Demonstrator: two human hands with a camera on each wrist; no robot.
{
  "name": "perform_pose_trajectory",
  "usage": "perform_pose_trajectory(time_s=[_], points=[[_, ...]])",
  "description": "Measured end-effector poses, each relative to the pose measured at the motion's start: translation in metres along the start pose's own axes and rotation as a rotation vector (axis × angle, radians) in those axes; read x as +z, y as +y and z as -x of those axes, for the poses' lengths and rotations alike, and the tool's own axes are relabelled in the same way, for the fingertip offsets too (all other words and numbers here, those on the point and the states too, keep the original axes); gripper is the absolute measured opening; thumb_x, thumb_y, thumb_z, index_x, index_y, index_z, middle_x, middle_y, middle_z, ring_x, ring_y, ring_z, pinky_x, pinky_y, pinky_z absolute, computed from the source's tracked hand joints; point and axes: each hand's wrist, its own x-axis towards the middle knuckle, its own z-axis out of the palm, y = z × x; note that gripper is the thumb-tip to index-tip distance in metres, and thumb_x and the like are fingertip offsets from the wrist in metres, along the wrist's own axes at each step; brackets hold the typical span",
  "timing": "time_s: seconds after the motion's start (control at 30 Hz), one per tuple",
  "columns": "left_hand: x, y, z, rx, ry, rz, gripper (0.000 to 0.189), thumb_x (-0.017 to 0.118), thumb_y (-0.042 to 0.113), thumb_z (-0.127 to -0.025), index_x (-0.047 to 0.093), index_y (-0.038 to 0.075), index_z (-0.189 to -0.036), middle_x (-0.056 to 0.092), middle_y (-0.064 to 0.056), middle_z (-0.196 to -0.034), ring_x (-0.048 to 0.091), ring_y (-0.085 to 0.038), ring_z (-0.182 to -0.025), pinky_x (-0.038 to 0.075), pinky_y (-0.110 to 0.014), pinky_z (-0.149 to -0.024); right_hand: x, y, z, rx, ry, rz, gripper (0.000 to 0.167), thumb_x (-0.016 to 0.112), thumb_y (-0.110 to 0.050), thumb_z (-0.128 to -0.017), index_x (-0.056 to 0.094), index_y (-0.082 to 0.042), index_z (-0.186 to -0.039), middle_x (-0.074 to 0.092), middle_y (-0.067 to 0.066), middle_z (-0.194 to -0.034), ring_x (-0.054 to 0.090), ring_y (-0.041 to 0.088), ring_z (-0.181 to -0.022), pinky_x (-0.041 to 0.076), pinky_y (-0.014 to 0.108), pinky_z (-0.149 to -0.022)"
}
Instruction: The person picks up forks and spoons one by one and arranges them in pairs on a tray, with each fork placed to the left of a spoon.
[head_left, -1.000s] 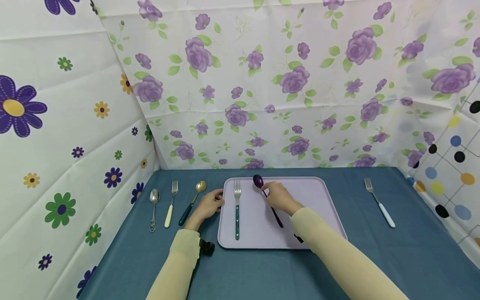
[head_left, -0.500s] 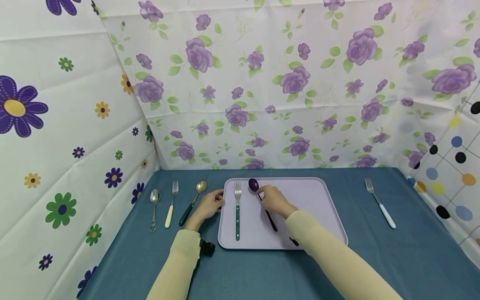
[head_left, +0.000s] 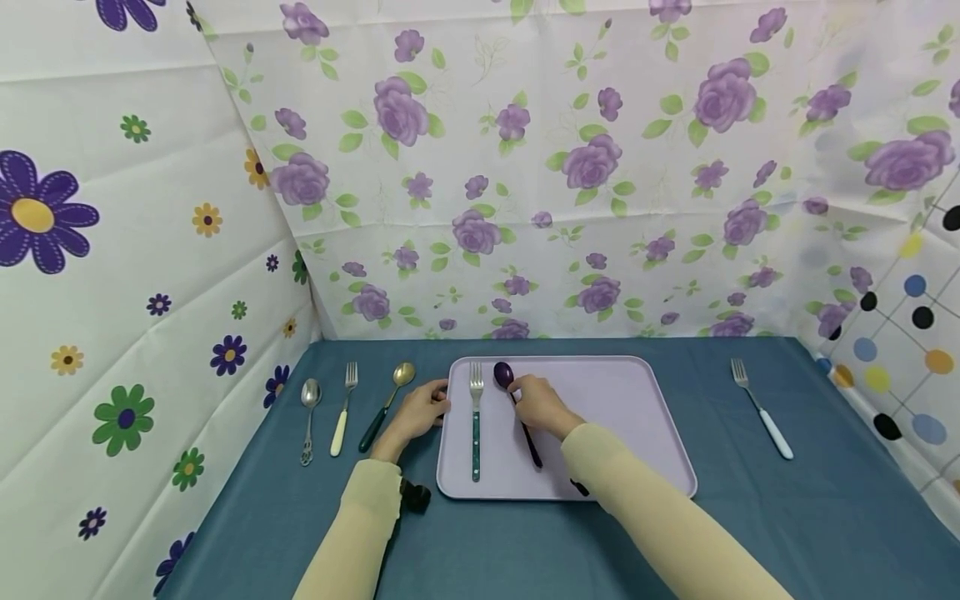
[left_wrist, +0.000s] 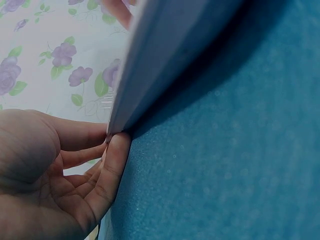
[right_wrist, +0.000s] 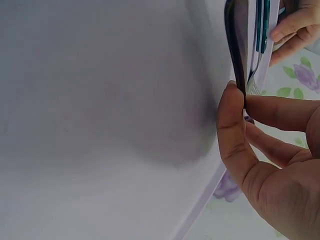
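In the head view a dark purple spoon slants over the pale lilac tray, bowl toward the back. My right hand pinches its handle near the bowl; the right wrist view shows the dark handle between thumb and forefinger. On the tray's left part lies a fork with a green handle, just left of the spoon. At the tray's left edge my left hand holds the rim, and in the left wrist view its fingertips meet at the tray edge.
Left of the tray lie a silver spoon, a fork with a cream handle and a gold spoon with a dark green handle. A white-handled fork lies far right on the blue tablecloth. A flowered cloth hangs behind.
The right hand has carried the purple spoon leftward and slightly toward the front, closer to the green-handled fork. The left hand has stayed at the tray's edge.
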Motion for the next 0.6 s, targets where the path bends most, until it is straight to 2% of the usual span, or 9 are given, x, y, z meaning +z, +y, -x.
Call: perform_pose_trajectory(time_s=[0.1, 0.6], points=[[0.000, 0.000, 0.001, 0.006, 0.002, -0.002, 0.046, 0.058, 0.004, -0.104, 0.052, -0.005, -0.148, 0.061, -0.013, -0.104, 0.065, -0.022, -0.091, 0.062, -0.037, -0.077, 0.003, -0.001, -0.001, 0.005, 0.001, 0.001, 0.053, 0.050, 0.017, -0.083, 0.066, 0.005, -0.133, 0.065, 0.030, -0.129, 0.060, 0.014, -0.049, 0.051, 0.025, -0.044], [-0.001, 0.000, 0.001, 0.005, 0.000, 0.002, 0.046, 0.058, 0.003, -0.104, 0.051, -0.005, -0.148, 0.060, -0.012, -0.103, 0.066, -0.022, -0.092, 0.062, -0.037, -0.078, 0.013, -0.014, -0.002, 0.007, 0.005, -0.052, 0.049, 0.057, 0.017, -0.084, 0.062, 0.014, -0.132, 0.069, 0.032, -0.115, 0.063, 0.016, -0.047, 0.052, 0.025, -0.044]])
